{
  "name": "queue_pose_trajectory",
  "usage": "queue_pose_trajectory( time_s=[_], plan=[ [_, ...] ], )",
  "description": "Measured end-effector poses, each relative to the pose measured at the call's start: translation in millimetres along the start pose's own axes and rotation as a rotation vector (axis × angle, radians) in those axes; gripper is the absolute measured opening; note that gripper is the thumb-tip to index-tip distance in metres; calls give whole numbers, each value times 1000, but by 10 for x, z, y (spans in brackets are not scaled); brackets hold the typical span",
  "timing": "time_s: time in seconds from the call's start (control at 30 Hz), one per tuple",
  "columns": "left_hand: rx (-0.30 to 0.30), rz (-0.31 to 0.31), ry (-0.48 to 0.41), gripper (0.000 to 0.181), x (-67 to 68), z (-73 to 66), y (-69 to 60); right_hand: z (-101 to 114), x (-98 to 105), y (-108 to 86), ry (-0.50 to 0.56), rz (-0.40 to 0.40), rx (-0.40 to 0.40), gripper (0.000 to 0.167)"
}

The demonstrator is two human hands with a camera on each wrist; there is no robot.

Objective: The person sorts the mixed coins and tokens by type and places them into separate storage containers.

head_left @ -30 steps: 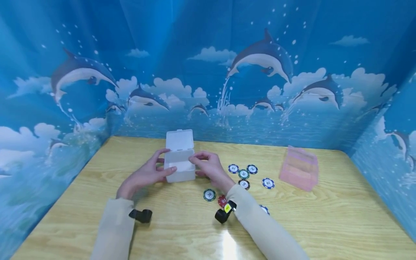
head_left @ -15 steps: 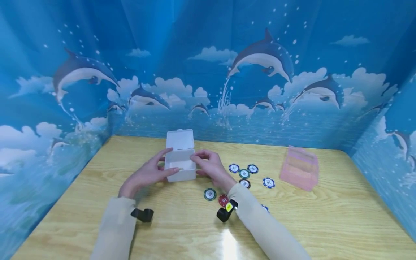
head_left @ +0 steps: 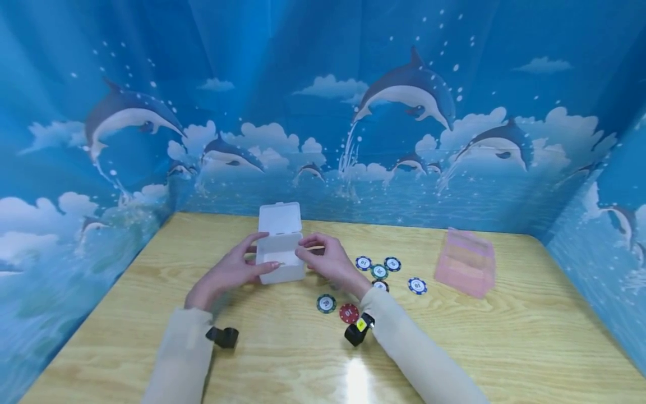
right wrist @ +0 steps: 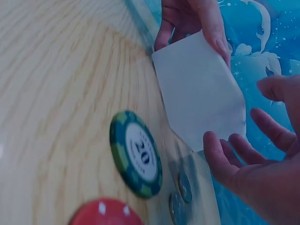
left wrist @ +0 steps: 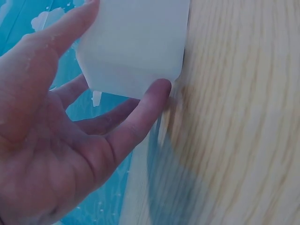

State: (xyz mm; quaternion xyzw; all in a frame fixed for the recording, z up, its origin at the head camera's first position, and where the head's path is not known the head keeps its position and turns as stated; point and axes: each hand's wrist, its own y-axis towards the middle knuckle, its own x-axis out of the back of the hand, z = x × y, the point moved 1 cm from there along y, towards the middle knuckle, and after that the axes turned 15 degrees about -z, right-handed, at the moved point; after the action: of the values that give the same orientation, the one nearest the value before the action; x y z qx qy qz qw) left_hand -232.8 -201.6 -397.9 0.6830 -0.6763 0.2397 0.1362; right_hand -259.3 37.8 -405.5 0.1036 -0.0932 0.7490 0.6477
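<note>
A white plastic box [head_left: 289, 274] stands on the table with its lid [head_left: 280, 217] raised at the back. My left hand [head_left: 229, 272] holds the box's left side, thumb over the front rim; in the left wrist view its fingers curl against the white wall [left wrist: 131, 42]. At the right side is my right hand [head_left: 330, 261], and the right wrist view shows its fingers loosely bent and spread, nothing between them, fingertips close to the box. Contact there is unclear. Nearest to the right hand lie a green poker chip [head_left: 326, 303] and a red poker chip [head_left: 349, 313].
To the right lie blue poker chips [head_left: 363, 262], another green chip [head_left: 379, 271] and a black chip [head_left: 380, 285], partly behind the right wrist. One blue chip [head_left: 417, 285] lies farther right. A translucent pink container [head_left: 465, 262] sits at the back right, before a dolphin-print curtain [head_left: 323, 140].
My right hand has eased slightly away from the box's right rim, its thumb and fingers loosening. The left hand and box stay almost the same. The red chip shows more fully beside the wrist.
</note>
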Motion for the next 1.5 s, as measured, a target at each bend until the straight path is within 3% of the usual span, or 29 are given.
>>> queue_pose_trajectory(
  time_s=[0.4, 1.17, 1.5],
  plan=[
    [-2, 13, -38, 95, -23, 29, 16, -52, 154, -59, -191, 4, 135, 42],
    [7, 41, -107, 96, -1, 42, 13, -168, 499, -167, -268, -23, 157, 51],
    [-2, 32, -48, 99, -2, 46, 17, -224, 646, -200, -328, -5, 146, 55]
  ],
)
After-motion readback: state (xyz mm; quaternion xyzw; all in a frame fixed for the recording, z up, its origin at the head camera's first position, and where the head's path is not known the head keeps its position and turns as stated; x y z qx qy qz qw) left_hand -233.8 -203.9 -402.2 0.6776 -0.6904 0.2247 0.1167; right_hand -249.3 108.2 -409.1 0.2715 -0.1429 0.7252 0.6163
